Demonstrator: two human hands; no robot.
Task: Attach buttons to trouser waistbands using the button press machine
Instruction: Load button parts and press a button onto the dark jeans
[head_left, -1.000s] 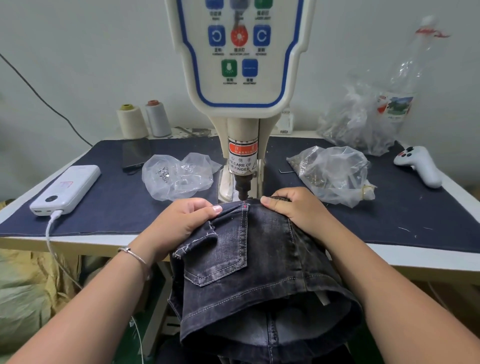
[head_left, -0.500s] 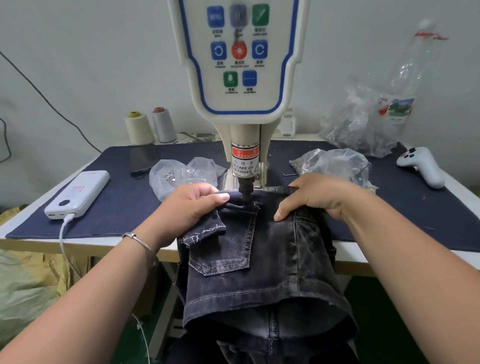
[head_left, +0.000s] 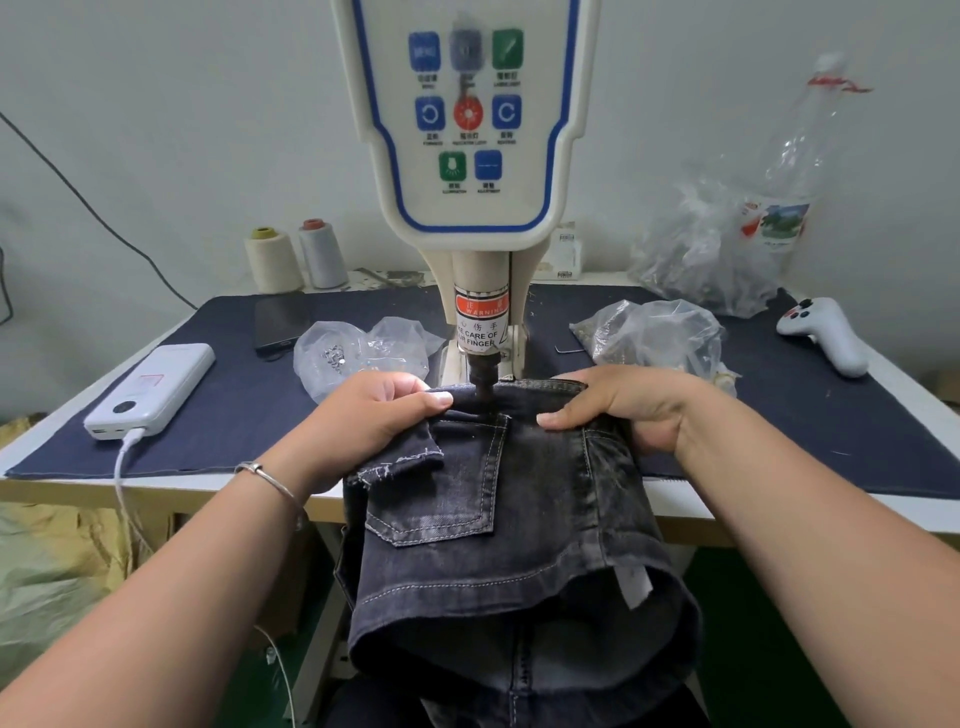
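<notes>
The dark grey denim trousers (head_left: 498, 499) hang off the desk (head_left: 218, 483) edge, their waistband running left to right under the cream button press machine's (head_left: 470, 156) plunger. The left hand (head_left: 371, 415) and right hand (head_left: 618, 405) each grip the band beside it, about equally near. Since half a second ago, both hands have slid the band further under.

Two thread cones (head_left: 272, 260), three plastic bags (head_left: 657, 332), one power bank (head_left: 150, 389), one phone (head_left: 280, 322), one controller (head_left: 826, 335)

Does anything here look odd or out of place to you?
A white game controller lies on the sewing table's far right corner, an odd thing beside the press. Otherwise nothing stands out.
</notes>
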